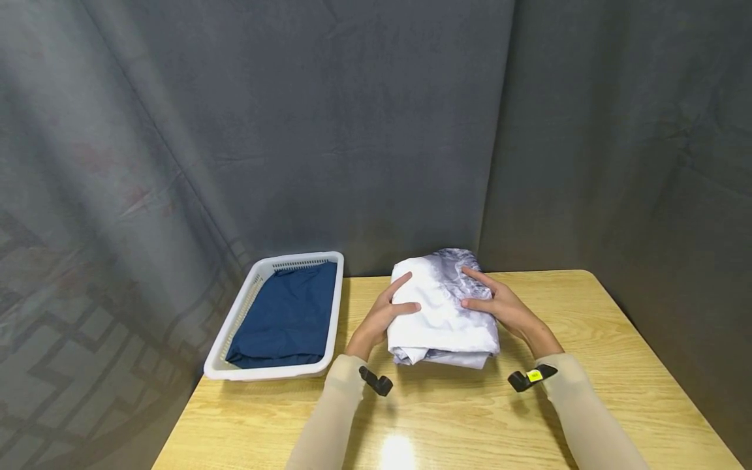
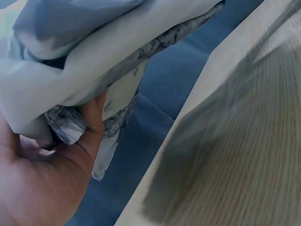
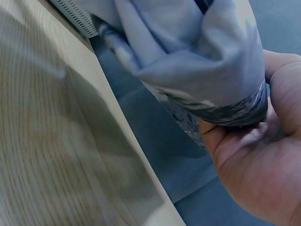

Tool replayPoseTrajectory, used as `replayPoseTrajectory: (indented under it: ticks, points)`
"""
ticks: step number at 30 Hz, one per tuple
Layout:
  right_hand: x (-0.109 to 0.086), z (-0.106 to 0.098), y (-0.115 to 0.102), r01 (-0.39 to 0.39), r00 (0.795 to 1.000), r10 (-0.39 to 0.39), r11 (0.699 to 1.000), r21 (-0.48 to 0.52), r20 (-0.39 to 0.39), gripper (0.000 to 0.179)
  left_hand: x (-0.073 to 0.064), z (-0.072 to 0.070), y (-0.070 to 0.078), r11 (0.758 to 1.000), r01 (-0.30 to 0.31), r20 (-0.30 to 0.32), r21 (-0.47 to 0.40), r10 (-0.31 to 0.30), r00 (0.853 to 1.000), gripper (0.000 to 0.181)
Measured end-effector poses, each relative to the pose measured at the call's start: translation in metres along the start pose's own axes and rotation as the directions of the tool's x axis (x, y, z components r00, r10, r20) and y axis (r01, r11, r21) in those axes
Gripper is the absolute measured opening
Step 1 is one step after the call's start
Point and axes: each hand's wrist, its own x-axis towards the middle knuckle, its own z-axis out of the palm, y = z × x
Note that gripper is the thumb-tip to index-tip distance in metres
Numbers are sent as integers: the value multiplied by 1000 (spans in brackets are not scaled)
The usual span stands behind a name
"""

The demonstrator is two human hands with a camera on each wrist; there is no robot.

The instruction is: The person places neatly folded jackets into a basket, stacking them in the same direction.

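Observation:
A folded white and grey patterned cloth (image 1: 437, 313) is held above the table between both hands. My left hand (image 1: 382, 318) grips its left side, thumb on top; in the left wrist view other fingers of the left hand (image 2: 61, 165) reach under the cloth (image 2: 94, 66). On the opposite side my right hand (image 1: 514, 310) grips the cloth with the thumb on top. From the right wrist view, fingers of the right hand (image 3: 263, 155) curl beneath the folded edge of the cloth (image 3: 197, 70). The cloth's shadow falls on the wood below it.
To the left stands a white plastic basket (image 1: 213, 365) with a folded dark blue cloth (image 1: 288, 316) inside. The light wooden table (image 1: 446, 424) ends at a grey curtain (image 1: 352, 130) behind, which also hangs at both sides.

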Motion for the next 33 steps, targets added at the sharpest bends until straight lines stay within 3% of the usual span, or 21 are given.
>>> replayPoseTrajectory:
  ticks: [19, 33]
  points:
    - [6, 0, -27, 10, 1000, -11, 1000, 9, 6, 83, -5, -10, 29, 997, -60, 18, 41, 59, 998, 79]
    - [11, 5, -34, 22, 1000, -22, 1000, 10, -3, 82, -9, -20, 41, 998, -41, 41, 45, 40, 998, 82]
